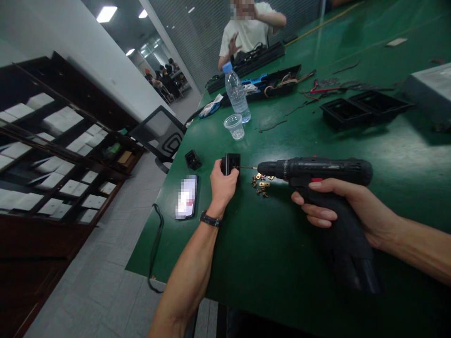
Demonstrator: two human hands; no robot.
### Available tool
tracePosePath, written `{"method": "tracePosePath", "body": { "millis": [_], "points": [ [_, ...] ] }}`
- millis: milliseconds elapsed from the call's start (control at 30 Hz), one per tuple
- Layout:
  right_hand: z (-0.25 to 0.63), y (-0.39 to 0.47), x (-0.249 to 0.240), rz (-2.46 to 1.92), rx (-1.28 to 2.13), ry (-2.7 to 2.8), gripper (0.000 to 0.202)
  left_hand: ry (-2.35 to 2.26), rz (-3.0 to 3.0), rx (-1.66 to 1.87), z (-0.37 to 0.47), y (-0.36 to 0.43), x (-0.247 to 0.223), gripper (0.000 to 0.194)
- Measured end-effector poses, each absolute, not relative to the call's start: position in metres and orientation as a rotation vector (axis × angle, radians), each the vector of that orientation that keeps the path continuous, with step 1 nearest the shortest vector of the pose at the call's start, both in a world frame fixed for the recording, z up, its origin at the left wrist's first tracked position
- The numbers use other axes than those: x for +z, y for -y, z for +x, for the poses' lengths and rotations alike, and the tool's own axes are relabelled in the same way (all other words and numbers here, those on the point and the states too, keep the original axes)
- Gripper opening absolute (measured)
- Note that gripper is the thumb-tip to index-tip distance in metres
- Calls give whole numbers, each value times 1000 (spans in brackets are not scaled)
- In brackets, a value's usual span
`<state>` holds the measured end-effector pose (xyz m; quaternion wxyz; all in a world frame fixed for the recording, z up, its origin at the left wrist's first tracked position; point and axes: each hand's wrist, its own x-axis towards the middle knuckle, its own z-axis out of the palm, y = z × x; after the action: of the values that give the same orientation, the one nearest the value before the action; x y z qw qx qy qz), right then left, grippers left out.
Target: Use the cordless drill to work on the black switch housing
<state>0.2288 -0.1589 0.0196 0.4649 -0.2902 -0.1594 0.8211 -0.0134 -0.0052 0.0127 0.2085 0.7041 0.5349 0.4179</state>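
Note:
My left hand [223, 183] grips a small black box-shaped part [233, 162] on the green table, thumb on its near side. In my right hand [338, 202] is a black cordless drill [327, 171], lying sideways with its chuck toward the left. My forefinger lies by the red switch near the trigger. The drill's long thin bit points at the black part, its tip at or very near the part's right side; I cannot tell whether it touches. Beneath the chuck lie several small screws [260, 192] and brass-coloured plates [264, 184].
Left of my left hand are a phone [186, 197] and another small black part [192, 160]. Beyond stand a clear cup [235, 126] and a water bottle [237, 94]. Black trays [347, 114] and a grey box [431, 94] sit at right. A person [246, 35] sits across the table.

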Motion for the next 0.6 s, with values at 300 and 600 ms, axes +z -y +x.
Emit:
{"method": "tracePosePath", "body": {
  "millis": [300, 600],
  "points": [
    [228, 161, 16, -694, 2026, 469, 31, -1459, 1905, 1210, -16, 3, 5, 21],
    [227, 159, 20, -698, 2014, 471, 29, -1449, 1874, 1255, -14, 4, 4, 23]
  ]
}}
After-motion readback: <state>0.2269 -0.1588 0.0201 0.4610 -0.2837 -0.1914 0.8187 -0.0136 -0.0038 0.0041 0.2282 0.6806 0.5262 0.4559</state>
